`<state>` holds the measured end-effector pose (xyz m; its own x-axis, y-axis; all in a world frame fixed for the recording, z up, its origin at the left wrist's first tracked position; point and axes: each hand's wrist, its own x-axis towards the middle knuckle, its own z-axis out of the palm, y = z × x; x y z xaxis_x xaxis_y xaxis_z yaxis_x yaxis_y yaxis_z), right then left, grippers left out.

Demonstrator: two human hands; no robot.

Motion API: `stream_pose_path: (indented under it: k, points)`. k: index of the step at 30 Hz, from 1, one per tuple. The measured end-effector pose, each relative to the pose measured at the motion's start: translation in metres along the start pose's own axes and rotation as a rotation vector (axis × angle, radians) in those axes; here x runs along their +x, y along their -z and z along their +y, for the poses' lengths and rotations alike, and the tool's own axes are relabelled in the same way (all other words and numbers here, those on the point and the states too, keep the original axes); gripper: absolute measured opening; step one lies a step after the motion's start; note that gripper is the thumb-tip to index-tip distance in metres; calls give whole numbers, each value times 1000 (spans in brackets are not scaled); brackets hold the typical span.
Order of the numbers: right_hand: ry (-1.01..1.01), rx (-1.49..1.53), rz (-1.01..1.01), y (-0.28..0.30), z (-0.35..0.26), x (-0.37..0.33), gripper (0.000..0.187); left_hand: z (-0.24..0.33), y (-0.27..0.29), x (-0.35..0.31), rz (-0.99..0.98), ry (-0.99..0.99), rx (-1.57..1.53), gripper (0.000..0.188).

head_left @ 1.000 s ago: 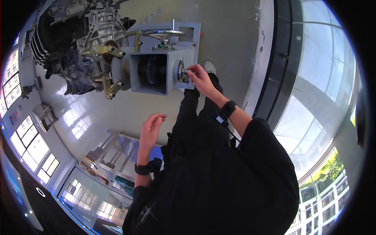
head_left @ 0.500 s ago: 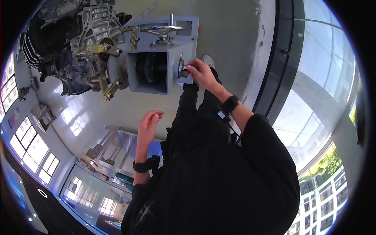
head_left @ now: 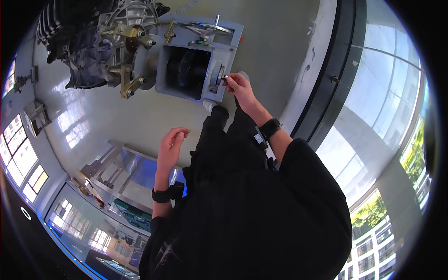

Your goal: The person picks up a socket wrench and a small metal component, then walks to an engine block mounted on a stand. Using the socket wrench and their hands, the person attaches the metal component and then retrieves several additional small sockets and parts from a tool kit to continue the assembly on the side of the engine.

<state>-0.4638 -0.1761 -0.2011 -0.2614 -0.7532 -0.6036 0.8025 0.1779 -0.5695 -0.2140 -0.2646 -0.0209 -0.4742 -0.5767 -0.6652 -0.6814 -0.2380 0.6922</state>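
Observation:
My right hand reaches the right side of a blue-grey box-shaped housing. Its thumb and fingers are closed on a small metal piece at the round metal flange there; the exact kind is too small to tell. My left hand hangs in the air, away from the housing, with loosely bent fingers and nothing visible in it. A dark ribbed round part shows inside the housing's open front. Above the housing sits a chromed handwheel with an upright handle.
A large metal engine or gearbox assembly is mounted left of the housing on brass-coloured brackets. Behind my left forearm stands a metal-framed bench with a green board. A dark-framed glass wall runs along the right.
The whole view has shifted, so the housing sits a little higher and to the right. My right hand stays at the flange with the metal piece; my left hand remains raised and empty.

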Motion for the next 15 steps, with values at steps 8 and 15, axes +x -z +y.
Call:
stream_pose_path:
  k: [8,15]
  points:
    - [105,277,-595,-77,-45,-85,26,-84,26,-72,137,-126,-159,22]
    - [-13,-400,-727,-209,62,-149,28,-207,57,-183,408,-244,-410,24]
